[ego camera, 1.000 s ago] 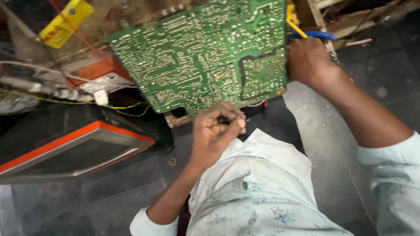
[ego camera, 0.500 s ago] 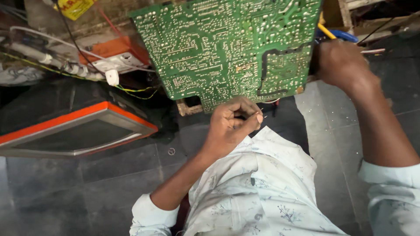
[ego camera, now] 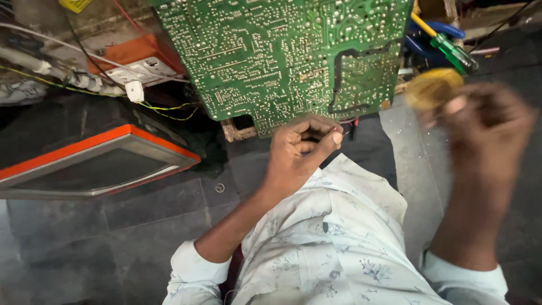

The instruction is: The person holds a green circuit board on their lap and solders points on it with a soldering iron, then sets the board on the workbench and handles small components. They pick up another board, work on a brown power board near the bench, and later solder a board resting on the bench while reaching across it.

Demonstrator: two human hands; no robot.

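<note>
A large green circuit board (ego camera: 282,51) stands tilted in front of me, solder side facing me. My left hand (ego camera: 302,149) is at its lower edge, thumb and fingers pinched on a thin wire (ego camera: 316,135). Short dark leads (ego camera: 351,127) hang from the board just beyond the fingertips. My right hand (ego camera: 485,130) is blurred with motion to the right of the board. It grips a round yellow object (ego camera: 432,87), too blurred to identify. My pale patterned shirt fills the bottom of the view.
An orange-rimmed set (ego camera: 96,164) lies on the dark tiled floor at left. Behind it are a white socket box (ego camera: 138,70) and tangled cables (ego camera: 68,79). A green-handled screwdriver (ego camera: 451,51) and blue tools lie at upper right. A small washer (ego camera: 219,187) lies on the floor.
My right hand has left the board's right edge and swung toward me with the yellow object. My left hand stays pinched at the lower edge. The view has moved closer.
</note>
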